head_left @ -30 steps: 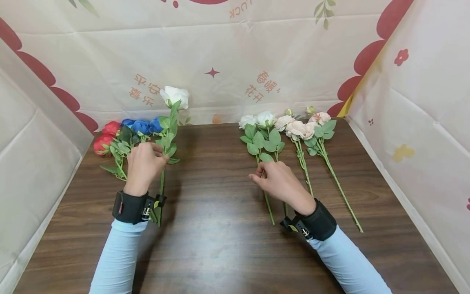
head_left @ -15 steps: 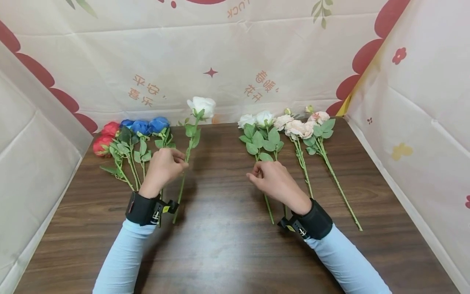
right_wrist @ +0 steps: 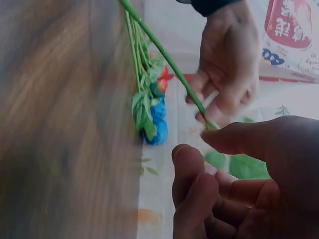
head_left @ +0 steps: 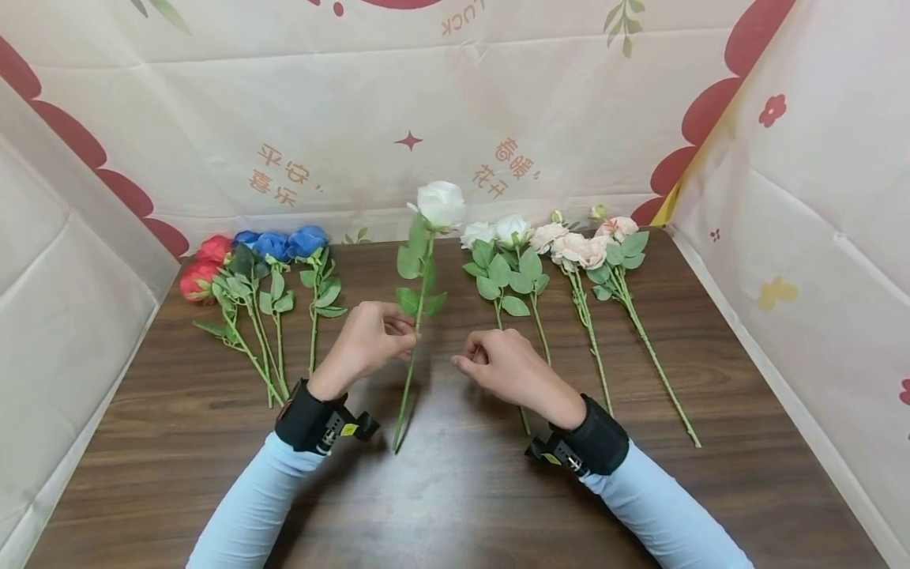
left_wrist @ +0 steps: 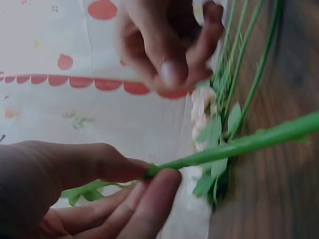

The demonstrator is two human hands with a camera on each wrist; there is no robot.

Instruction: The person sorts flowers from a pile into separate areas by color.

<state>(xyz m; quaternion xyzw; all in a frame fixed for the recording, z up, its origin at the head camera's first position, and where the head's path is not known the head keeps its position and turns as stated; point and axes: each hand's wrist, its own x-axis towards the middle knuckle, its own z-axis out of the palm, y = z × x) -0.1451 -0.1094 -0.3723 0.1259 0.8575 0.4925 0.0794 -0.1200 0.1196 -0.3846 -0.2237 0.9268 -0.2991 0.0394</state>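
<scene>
Rose (head_left: pixel 441 204), white, is held over the middle of the table (head_left: pixel 178 474), its stem pinched between the thumb and fingertips of my left hand (head_left: pixel 373 336); my right hand (head_left: pixel 508 363) hangs near it, loosely curled and grasping nothing. I judge the work partway through: red flowers (head_left: pixel 199 280) and blue flowers (head_left: pixel 308 241) lie on the table's left side, two white blooms (head_left: pixel 512 229) and pale pink flowers (head_left: pixel 572 251) on its right, while the one I hold has yet to be set down. Behind the table, the cloth (head_left: pixel 398 87) reads 平安喜乐 and 春暖花开, with what seems to be LUCK above. I can make out no brand.
</scene>
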